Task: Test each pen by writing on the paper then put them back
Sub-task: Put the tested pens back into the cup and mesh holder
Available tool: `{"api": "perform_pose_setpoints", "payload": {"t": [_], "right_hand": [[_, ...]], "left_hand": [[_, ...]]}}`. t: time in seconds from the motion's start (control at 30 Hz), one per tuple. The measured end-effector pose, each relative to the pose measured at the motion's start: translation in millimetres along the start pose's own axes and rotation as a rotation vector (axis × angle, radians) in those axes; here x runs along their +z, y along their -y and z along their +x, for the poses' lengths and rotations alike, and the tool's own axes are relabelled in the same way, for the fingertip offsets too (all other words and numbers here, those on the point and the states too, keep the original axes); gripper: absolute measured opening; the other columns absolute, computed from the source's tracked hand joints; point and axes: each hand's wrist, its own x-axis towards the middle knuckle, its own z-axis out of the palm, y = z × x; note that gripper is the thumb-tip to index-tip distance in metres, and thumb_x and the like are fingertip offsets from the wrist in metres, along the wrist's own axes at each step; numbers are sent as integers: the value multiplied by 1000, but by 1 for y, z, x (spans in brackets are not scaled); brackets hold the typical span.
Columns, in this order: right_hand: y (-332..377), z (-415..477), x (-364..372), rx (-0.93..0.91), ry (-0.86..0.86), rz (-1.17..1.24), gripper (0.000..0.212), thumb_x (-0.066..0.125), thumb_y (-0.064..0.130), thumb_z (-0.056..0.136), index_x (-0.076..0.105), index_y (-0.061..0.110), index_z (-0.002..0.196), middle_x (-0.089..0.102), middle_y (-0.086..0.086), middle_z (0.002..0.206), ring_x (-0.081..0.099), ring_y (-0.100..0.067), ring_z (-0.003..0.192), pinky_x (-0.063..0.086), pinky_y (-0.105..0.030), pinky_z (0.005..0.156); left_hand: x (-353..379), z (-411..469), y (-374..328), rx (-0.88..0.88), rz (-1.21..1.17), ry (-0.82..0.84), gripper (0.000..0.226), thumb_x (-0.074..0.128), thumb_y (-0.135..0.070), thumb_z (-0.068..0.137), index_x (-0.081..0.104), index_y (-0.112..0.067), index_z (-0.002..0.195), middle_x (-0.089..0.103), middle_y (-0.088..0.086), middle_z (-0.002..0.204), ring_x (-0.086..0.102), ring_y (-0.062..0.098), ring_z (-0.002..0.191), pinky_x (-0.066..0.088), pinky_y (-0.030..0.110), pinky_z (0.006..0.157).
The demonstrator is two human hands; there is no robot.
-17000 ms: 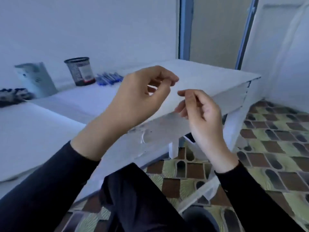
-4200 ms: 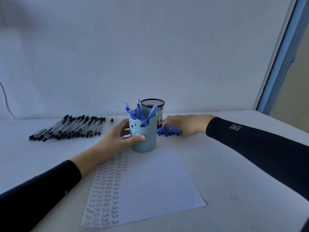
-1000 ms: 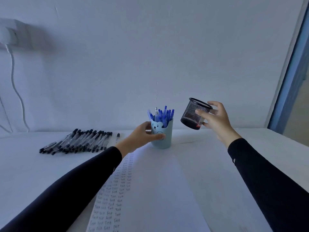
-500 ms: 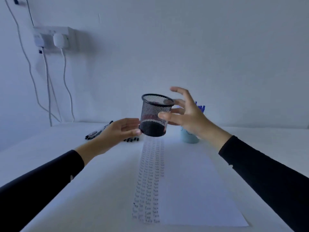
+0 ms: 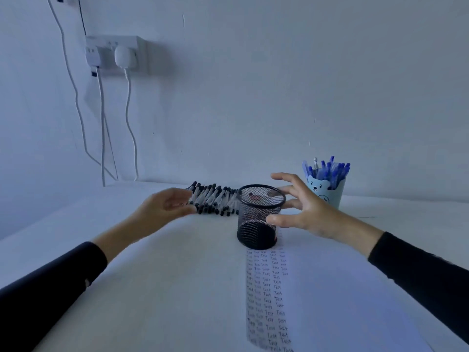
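Standing upright at centre frame, a black mesh cup (image 5: 256, 222) rests on the far end of the paper (image 5: 330, 288) on the tabletop (image 5: 165, 288). The right hand (image 5: 307, 212) flanks its right side with fingers (image 5: 286, 177) spread wide; thumb contact with the mesh cannot be told. The left hand (image 5: 162, 209), blurred, is loosely extended and empty, overlapping the left end of a row of black pens (image 5: 215, 199). At right, a blue cup (image 5: 330, 194) holds blue pens (image 5: 327, 171). The bottom edge cuts off the paper's written columns.
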Motion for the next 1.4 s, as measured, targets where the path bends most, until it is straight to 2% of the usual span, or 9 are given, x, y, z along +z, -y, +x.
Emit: {"api": "perform_pose_setpoints", "payload": {"t": [0.1,0.17,0.3,0.37,0.5,0.7,1.03,1.23,1.4], "right_hand": [[-9,-2,-2,78,60,66,90,85,31,75,27,48,142,58,9,130,64,-6,110,49,-30,99],[-19,-2,3,121,79,105,93,83,34,70,28,45,144,60,11,130,63,-7,113,44,-32,103],[-36,0,11,175,-28,301,52,55,2,89,50,28,133,71,-2,116,67,-18,105,42,-32,101],[-37,1,11,200,-31,464,48,42,-10,91,54,17,129,72,-12,113,66,-23,101,45,-32,98],[-40,5,6,241,-64,599,42,41,-9,93,54,12,128,73,-12,103,70,-20,90,47,-32,91],[-45,9,6,250,-85,645,41,44,-10,92,55,6,127,73,-13,98,70,-19,86,49,-30,86],[-49,11,7,251,-77,619,36,44,-12,91,61,2,120,74,-12,98,70,-18,91,50,-30,92],[-50,12,6,246,-77,636,35,42,-14,91,63,2,115,75,-10,97,70,-16,89,52,-28,89],[-52,11,5,241,-75,640,34,43,-14,91,64,2,113,74,-12,98,70,-18,91,52,-28,87]], "left_hand": [[-12,17,12,-52,110,-242,15,70,-28,87,66,-25,101,69,-7,102,65,-3,86,51,22,88],[-22,31,19,-182,211,-270,20,64,-28,92,63,-19,110,63,-4,106,60,9,96,45,27,90],[-32,61,29,-491,220,-62,48,56,-70,80,50,-23,88,49,2,97,47,19,90,33,26,68],[-32,74,28,-564,271,-27,59,55,-76,76,52,-17,78,53,6,83,50,22,82,42,30,68],[-32,89,14,-715,91,87,56,88,-44,60,47,-13,81,42,3,67,41,17,65,45,27,72],[-32,101,4,-862,78,219,52,88,-26,65,55,-6,99,49,4,81,47,16,74,50,24,63],[-15,116,-13,-886,86,397,8,67,-4,85,59,-4,84,58,9,81,51,18,65,49,24,56],[-25,107,-14,-819,196,412,14,68,-14,89,61,-2,92,64,9,90,58,20,78,50,26,70],[-65,95,-16,-709,167,456,25,75,-27,82,65,-4,80,65,6,76,58,16,64,48,24,61]]}}
